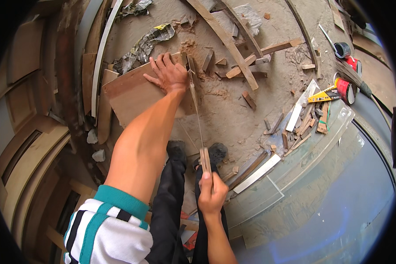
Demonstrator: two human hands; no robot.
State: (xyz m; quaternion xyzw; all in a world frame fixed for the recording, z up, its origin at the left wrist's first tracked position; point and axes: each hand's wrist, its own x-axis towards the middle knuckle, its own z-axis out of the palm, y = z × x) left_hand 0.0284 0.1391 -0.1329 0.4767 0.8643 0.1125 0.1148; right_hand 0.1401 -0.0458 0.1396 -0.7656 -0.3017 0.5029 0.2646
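Note:
My left hand [169,75] lies with its fingers spread on a brown wooden board [134,99], close to the board's right edge. The thumb side of that hand is by the saw blade. In my right hand [212,193], closed around a wooden handle [205,159], is a handsaw. Its thin blade [197,110], seen almost edge-on, runs away from me to the board's right edge near my left hand. Whether the teeth sit in a cut cannot be made out. My left forearm covers part of the board.
Wood offcuts [249,100] and long curved-looking strips [224,35] litter the dusty floor. At right are a yellow-and-black saw [324,94], red cans [345,90], a brush [354,77] and glass sheets [321,176]. Wooden panels [35,171] stand at left. My shoes [218,152] are below the blade.

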